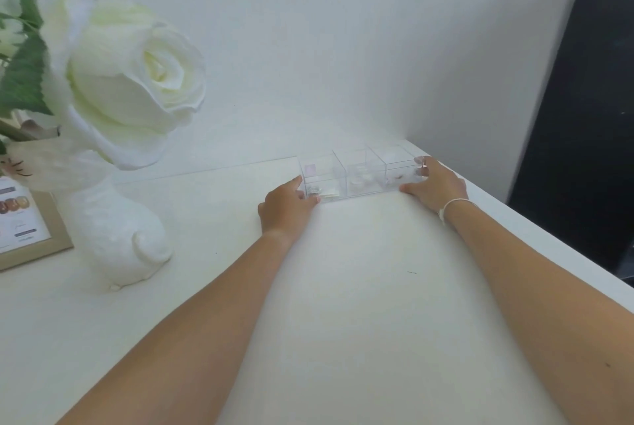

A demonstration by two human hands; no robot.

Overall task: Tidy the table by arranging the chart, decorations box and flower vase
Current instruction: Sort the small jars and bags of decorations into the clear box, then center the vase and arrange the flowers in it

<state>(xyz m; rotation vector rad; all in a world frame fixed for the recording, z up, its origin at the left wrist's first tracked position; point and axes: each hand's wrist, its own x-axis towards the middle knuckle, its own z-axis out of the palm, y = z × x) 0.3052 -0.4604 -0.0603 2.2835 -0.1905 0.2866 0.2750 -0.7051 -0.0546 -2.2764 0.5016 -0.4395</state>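
Observation:
A clear plastic decorations box (360,172) with three compartments and small trinkets inside rests on the white table (360,287) near the back right corner, against the wall. My left hand (286,208) grips its left end and my right hand (435,184) grips its right end. At the left stands a white rabbit-shaped flower vase (116,236) holding a large white rose (137,71) with green leaves. A wood-framed chart (24,225) sits at the far left edge, partly cut off by the frame.
The white wall runs along the back of the table. A tall black object (583,116) stands beyond the table's right edge.

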